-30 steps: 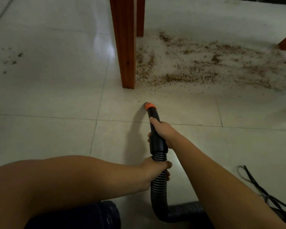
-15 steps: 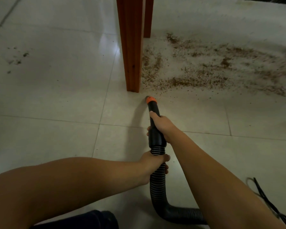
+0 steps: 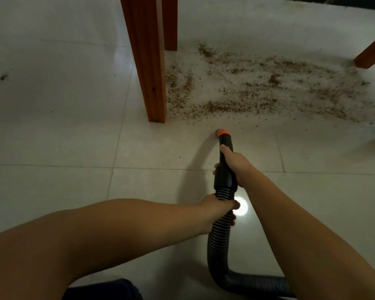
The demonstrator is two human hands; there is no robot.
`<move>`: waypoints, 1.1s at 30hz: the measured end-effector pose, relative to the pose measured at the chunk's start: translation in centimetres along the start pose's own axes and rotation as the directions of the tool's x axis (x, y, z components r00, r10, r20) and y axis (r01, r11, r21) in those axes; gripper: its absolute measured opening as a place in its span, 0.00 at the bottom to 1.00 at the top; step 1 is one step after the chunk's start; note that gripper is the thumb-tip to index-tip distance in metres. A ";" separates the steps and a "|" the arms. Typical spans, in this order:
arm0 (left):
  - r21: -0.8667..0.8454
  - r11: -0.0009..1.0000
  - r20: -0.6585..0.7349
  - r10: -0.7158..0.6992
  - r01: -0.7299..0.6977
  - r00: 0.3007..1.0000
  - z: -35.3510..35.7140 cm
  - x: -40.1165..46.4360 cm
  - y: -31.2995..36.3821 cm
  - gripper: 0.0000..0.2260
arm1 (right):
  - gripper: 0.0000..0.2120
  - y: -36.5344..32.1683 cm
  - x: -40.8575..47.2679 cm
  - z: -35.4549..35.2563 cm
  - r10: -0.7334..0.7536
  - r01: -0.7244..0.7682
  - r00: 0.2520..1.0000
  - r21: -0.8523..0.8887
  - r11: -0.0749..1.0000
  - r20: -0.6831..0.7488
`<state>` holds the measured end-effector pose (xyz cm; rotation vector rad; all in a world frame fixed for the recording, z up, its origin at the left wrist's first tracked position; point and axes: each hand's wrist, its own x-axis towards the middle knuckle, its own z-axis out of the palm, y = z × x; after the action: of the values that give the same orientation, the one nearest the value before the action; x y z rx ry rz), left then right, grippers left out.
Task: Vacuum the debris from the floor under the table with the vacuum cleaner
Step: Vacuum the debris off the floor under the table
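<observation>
Your right hand (image 3: pixel 233 163) grips the nozzle (image 3: pixel 223 135), left hand (image 3: pixel 218 210) holds the hose (image 3: pixel 220 229) — debris (image 3: pixel 258 92) sits just ahead past the table leg (image 3: pixel 148 61). Keep the tip low, sweep slowly across.

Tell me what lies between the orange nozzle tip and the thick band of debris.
In the head view, only pale floor tile with a few stray specks separates the nozzle tip from the debris; nothing else sits there.

No text, label or number can be read — none anywhere.
</observation>
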<state>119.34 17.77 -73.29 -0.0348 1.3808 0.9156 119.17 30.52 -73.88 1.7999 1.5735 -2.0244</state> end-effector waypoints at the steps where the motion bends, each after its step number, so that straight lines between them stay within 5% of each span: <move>1: -0.012 1.000 -0.009 0.003 -0.003 1.000 0.0 0.1 0.4 0.05 | 0.22 -0.5 0.2 0.1 -0.006 0.006 1.000 -0.005 1.000 0.008; 17: -0.254 0.965 -0.142 0.025 -0.061 0.990 -4.1 -0.4 0.4 0.04 | 0.19 -3.0 1.2 7.7 -0.009 0.072 0.963 -0.226 0.972 0.268; 33: -0.326 0.941 -0.128 0.058 -0.097 0.990 -6.8 2.2 3.9 0.04 | 0.18 -6.9 3.9 10.1 -0.032 0.112 0.954 -0.255 0.960 0.297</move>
<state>111.37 18.01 -74.91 -0.2959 1.3282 1.2217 106.34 29.56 -74.05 1.3021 1.7416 -1.8828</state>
